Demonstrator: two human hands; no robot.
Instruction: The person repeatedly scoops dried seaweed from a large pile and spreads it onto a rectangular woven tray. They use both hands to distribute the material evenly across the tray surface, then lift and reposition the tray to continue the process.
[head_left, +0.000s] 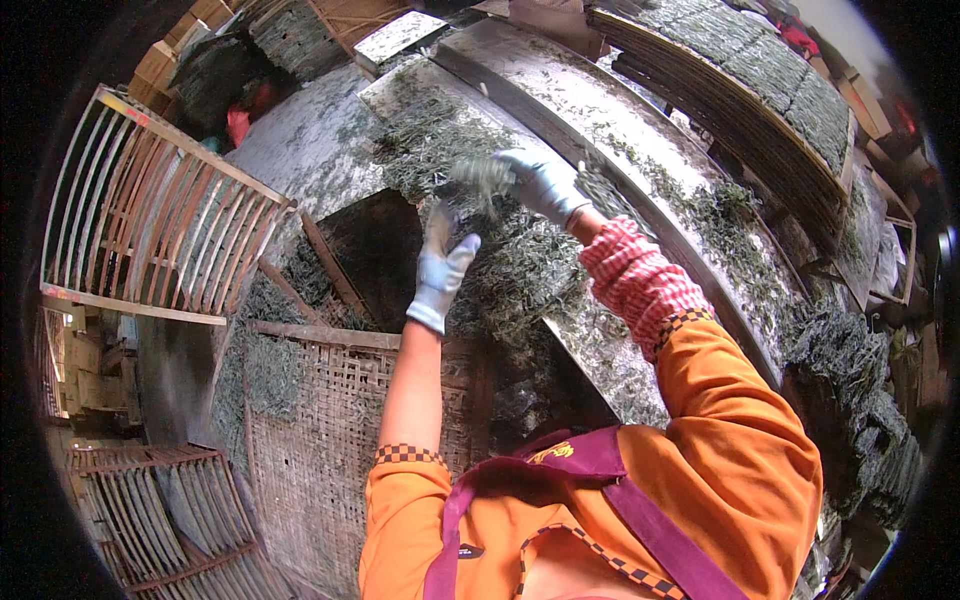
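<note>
Both my hands wear pale blue-grey work gloves. My right hand (541, 184) grips a blurred clump of dried plant strands (487, 176) over the work surface. Lower and to the left, my left hand (442, 274) is raised with its thumb apart from the fingers and nothing held in it; its fingertips are blurred. Under and beyond my hands lies a loose heap of grey-green dried plant material (532, 277), spilling over the edge of a whitish, dusty board (585, 352). Some of the heap is hidden behind my gloves.
A long metal-edged ledge (525, 71) runs along the right. Beyond it is a stack of trays (720, 97) topped with plant material. A woven bamboo tray (322, 450) lies before me at left. Slatted wooden racks (165, 210) stand farther left; a tangled pile (847, 375) is at right.
</note>
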